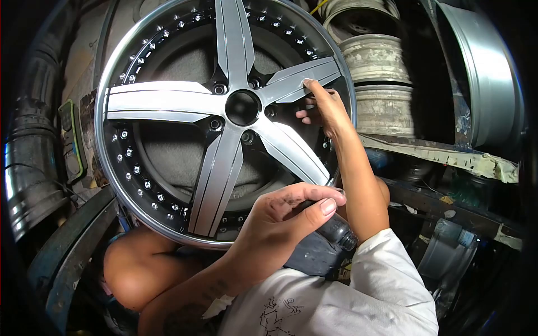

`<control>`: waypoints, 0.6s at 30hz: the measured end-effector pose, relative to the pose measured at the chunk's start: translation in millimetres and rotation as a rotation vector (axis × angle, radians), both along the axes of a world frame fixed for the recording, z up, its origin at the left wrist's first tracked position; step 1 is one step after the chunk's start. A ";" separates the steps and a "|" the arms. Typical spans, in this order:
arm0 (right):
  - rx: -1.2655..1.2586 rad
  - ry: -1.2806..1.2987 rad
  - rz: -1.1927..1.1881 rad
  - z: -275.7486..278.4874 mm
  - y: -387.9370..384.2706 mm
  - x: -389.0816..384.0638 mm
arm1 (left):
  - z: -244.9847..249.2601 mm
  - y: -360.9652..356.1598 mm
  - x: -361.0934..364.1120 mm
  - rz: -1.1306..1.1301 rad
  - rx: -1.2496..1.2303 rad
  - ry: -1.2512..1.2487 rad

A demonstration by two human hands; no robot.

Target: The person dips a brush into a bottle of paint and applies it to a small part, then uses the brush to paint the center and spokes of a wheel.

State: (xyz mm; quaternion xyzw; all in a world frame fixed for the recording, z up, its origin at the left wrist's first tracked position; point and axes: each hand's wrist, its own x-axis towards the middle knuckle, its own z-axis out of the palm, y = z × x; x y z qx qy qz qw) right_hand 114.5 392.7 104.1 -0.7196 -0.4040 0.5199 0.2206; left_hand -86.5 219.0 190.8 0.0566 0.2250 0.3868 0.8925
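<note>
A large alloy wheel [232, 162] with silver and black spokes stands tilted before me, close to my knees. My left hand [288, 221] is closed around a small dark bottle [334, 227], in front of the wheel's lower right edge. The bottle's threaded neck points down and to the right, with no cap on it. My right hand [324, 106] is at the upper right spoke [305, 75]. Its thumb lies on the spoke's silver face, and the other fingers curl below and behind the edge. Dark smudges mark the left fingers.
Worn wheels [384, 109] are stacked on the right, above a shelf edge [431, 151] with peeling covering. A silver rim [485, 78] stands farther right. Dark rims [31, 151] are piled on the left. A phone-like object with a green edge [73, 134] lies beside them.
</note>
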 end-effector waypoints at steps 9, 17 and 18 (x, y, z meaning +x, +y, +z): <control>0.013 -0.004 -0.024 -4.7 -0.6 0.9 | 0.1 -0.6 2.4 0.003 -0.002 0.018; 0.007 -0.010 -0.033 -2.4 -1.4 -2.4 | 1.5 0.1 2.6 0.003 0.018 0.032; 0.013 -0.006 -0.031 -1.4 -2.8 -2.7 | 1.4 0.3 1.1 -0.007 0.027 0.032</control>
